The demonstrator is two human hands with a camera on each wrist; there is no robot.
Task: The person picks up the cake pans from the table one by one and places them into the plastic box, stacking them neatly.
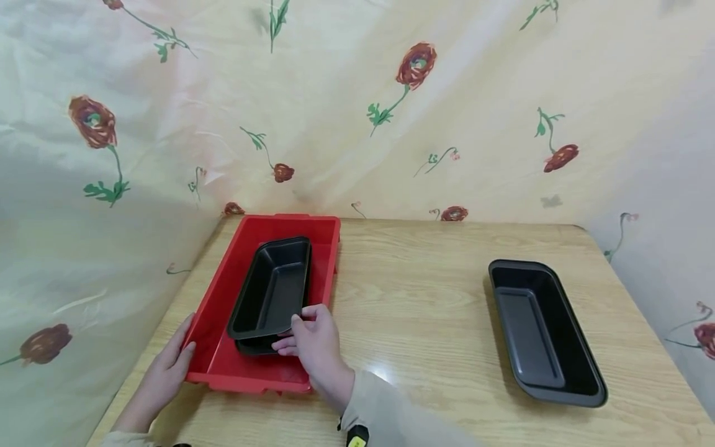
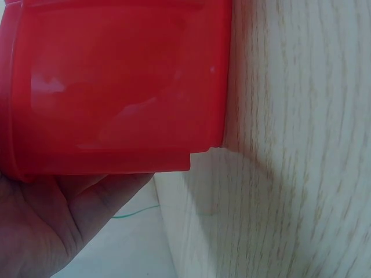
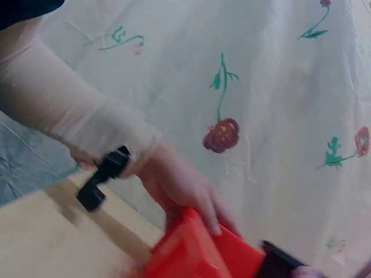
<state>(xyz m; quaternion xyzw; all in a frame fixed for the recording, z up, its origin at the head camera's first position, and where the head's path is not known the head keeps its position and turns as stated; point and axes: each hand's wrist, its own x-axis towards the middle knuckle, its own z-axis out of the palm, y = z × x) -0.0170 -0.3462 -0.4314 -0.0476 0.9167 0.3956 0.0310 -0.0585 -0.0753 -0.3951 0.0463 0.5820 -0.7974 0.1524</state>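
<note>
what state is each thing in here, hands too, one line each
Red tray: open side up, holding two pans
Upper pan: empty, open side up, above the lower pan
Lower pan: in the tray, mostly hidden
Right-side pan: empty, upright on the table
Left hand: gripping the tray's edge
Right hand: pinching the upper pan's near rim
Flowered sheet: hanging, creased

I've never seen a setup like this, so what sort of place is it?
Perhaps an improvised tabletop work area: a wooden table, a floral sheet behind it, and a red tray holding dark pans.
</note>
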